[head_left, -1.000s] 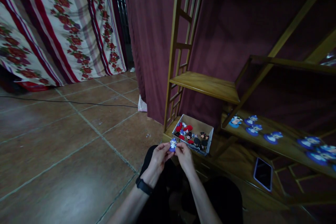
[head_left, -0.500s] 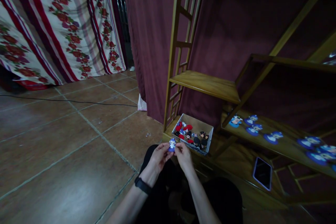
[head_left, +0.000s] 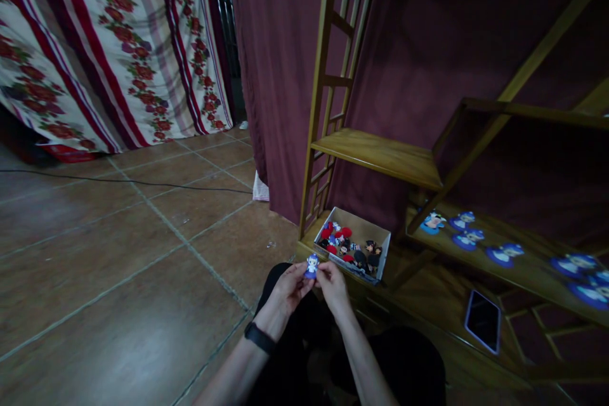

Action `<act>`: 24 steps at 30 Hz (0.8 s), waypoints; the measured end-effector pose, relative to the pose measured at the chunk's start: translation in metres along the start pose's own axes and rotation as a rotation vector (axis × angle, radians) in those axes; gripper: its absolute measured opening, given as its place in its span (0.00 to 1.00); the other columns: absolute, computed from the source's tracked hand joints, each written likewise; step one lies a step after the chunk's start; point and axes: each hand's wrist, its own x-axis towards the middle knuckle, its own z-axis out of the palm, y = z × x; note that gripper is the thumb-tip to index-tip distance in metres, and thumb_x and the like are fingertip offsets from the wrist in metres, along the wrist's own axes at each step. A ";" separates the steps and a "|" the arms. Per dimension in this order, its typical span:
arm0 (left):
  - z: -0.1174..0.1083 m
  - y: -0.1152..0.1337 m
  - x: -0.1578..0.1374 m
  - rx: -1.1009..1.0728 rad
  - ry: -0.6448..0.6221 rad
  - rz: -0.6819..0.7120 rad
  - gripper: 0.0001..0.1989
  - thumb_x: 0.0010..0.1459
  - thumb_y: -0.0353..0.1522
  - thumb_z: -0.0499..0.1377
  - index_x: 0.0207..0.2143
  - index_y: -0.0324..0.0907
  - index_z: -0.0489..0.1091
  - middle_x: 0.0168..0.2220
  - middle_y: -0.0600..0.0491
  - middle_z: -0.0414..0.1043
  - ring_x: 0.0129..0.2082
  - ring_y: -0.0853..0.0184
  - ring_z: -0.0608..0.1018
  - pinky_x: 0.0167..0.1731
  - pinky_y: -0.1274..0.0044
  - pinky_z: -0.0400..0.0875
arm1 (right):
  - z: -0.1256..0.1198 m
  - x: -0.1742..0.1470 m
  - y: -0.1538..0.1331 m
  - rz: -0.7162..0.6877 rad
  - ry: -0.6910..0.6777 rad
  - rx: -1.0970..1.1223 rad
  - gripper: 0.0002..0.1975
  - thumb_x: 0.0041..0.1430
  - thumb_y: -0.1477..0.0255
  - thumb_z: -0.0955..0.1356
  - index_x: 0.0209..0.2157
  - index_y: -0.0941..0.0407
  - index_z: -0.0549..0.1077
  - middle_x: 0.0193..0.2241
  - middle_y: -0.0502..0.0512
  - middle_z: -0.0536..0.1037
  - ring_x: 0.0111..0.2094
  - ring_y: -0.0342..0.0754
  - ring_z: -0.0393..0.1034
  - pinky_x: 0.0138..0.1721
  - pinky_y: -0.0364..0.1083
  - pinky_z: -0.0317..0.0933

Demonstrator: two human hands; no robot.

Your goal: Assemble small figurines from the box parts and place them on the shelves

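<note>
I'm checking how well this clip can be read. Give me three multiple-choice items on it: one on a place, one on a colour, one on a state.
1. Where does the phone lie?
A. on the low wooden shelf board
B. inside the box
C. on the tiled floor

2. What colour is the base of the figure held in the hands?
A. red
B. blue
C. green

3. How is the figure held?
A. by the left hand alone
B. between both hands
C. by nobody; it lies in the box

Answers: 1 A, it lies flat on the board right of the box. 2 B, its base shows blue. 3 B, the right hand pinches it too.
</note>
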 end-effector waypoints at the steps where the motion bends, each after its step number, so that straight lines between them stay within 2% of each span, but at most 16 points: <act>1: 0.000 0.000 0.001 0.000 0.005 -0.004 0.03 0.51 0.26 0.59 0.30 0.38 0.67 0.22 0.54 0.72 0.19 0.74 0.74 0.22 0.82 0.71 | 0.000 0.000 0.000 0.012 -0.009 0.024 0.13 0.48 0.61 0.66 0.31 0.57 0.70 0.29 0.52 0.76 0.31 0.48 0.72 0.30 0.46 0.69; 8: -0.001 0.004 0.008 0.001 0.019 -0.008 0.02 0.52 0.27 0.58 0.30 0.38 0.66 0.22 0.54 0.71 0.19 0.74 0.74 0.22 0.83 0.71 | 0.003 0.002 -0.006 0.033 -0.030 0.127 0.14 0.47 0.61 0.67 0.31 0.57 0.71 0.30 0.53 0.75 0.30 0.48 0.72 0.30 0.48 0.70; 14: -0.003 0.007 0.008 0.007 -0.009 0.007 0.05 0.51 0.27 0.59 0.34 0.39 0.67 0.24 0.53 0.72 0.20 0.74 0.74 0.22 0.83 0.71 | 0.005 0.005 -0.011 0.025 -0.041 0.103 0.14 0.47 0.61 0.67 0.30 0.57 0.71 0.29 0.53 0.75 0.28 0.47 0.72 0.29 0.47 0.69; 18: -0.005 0.003 0.007 -0.008 -0.027 0.000 0.06 0.52 0.28 0.58 0.35 0.38 0.68 0.25 0.52 0.72 0.20 0.74 0.75 0.23 0.82 0.72 | 0.004 0.006 -0.007 0.019 -0.034 0.102 0.13 0.48 0.61 0.67 0.28 0.57 0.71 0.27 0.51 0.75 0.28 0.47 0.71 0.29 0.45 0.68; 24: -0.003 0.000 0.004 -0.017 -0.033 -0.006 0.03 0.53 0.26 0.57 0.33 0.36 0.69 0.24 0.52 0.73 0.20 0.74 0.74 0.25 0.82 0.73 | 0.004 0.010 0.004 0.055 -0.027 0.097 0.12 0.45 0.62 0.68 0.26 0.56 0.70 0.25 0.50 0.73 0.26 0.46 0.69 0.26 0.44 0.66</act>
